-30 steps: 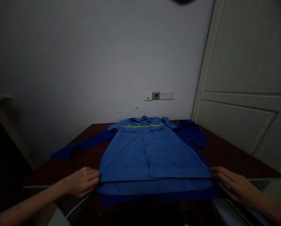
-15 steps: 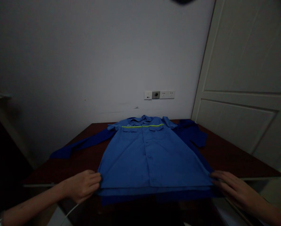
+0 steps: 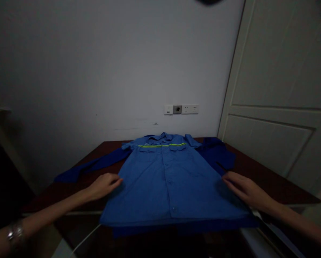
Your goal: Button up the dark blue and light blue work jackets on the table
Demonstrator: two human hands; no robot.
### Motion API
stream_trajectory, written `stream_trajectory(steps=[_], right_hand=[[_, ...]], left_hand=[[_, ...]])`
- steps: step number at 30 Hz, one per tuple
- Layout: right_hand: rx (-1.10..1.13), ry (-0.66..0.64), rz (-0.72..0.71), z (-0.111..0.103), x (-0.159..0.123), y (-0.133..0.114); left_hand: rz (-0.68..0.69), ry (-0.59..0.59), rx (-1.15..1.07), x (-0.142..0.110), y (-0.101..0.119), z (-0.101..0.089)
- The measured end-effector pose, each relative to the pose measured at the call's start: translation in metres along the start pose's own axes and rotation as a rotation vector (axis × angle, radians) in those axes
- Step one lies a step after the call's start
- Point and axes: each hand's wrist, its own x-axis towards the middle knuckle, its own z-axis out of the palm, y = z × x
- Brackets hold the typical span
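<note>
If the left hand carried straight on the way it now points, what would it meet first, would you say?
Most likely the light blue shirt: its side edge lies right by the left hand, though whether they already touch is unclear.

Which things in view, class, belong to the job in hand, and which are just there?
In the job: light-blue button-front shirt; dark-blue long-sleeved garment beneath it; left hand; right hand; reddish tabletop.
Just there: white cable; wall sockets; panelled door; bracelet.
</note>
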Motion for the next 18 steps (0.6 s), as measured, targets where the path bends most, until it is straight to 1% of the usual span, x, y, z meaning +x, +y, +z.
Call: stream_trajectory(steps=[2,4,6,9,11,13,15,18], right_hand=[[-0.022,-0.013,0.104,0.0,0.039,0.007],[-0.069,-0.032,0.202,0.008,0.079,0.019],[-0.148,-0.075,0.339,0.024,0.116,0.033],[-0.284,-0.159,0.51,0.055,0.16,0.051],[-0.332,-0.19,0.577,0.075,0.181,0.06],[-0.38,-0.171,0.625,0.092,0.196,0.067],[-0.423,-0.135,0.654,0.104,0.206,0.073],[-0.453,-0.115,0.661,0.116,0.213,0.086]], left_hand=[[-0.167,0.018,-0.071,0.035,-0.02,-0.002],[-0.317,-0.009,-0.077,0.071,-0.039,-0.001],[-0.42,-0.013,-0.035,0.104,-0.053,0.003],[-0.551,0.016,0.012,0.144,-0.062,0.01],[-0.605,0.046,0.015,0.166,-0.062,0.016],[-0.636,0.076,0.014,0.183,-0.062,0.023],[-0.649,0.1,0.024,0.198,-0.063,0.032],[-0.642,0.144,0.047,0.217,-0.069,0.043]])
